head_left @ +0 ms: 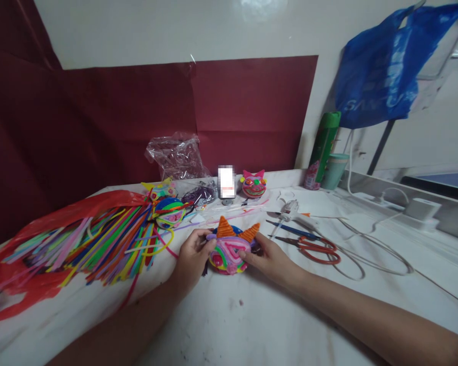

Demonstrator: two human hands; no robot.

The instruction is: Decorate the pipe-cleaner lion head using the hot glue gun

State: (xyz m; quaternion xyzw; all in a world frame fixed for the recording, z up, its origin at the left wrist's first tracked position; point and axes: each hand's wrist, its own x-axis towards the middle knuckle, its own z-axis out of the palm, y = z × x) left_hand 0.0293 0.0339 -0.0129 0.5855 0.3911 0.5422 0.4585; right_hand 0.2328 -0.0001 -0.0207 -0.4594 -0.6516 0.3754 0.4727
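Between my hands is a round pipe-cleaner animal head (229, 251) with two orange ears and pink, green and yellow stripes. My left hand (196, 256) grips its left side, thumb near a small purple piece. On the other side my right hand (270, 256) holds it, the thumb pressed on the pink front and the fingers behind, partly hidden. Right of it lie orange-handled scissors (318, 249), a blue tool with a pointed tip (293, 230) and a glue gun (290, 209).
Many coloured pipe cleaners (110, 239) lie on a red plastic bag (61, 213) at left. Further craft heads (169, 212) stand nearby, and a pink one (254, 185) is at the back. A cable (397, 254) loops on the right, near a green spray can (322, 152).
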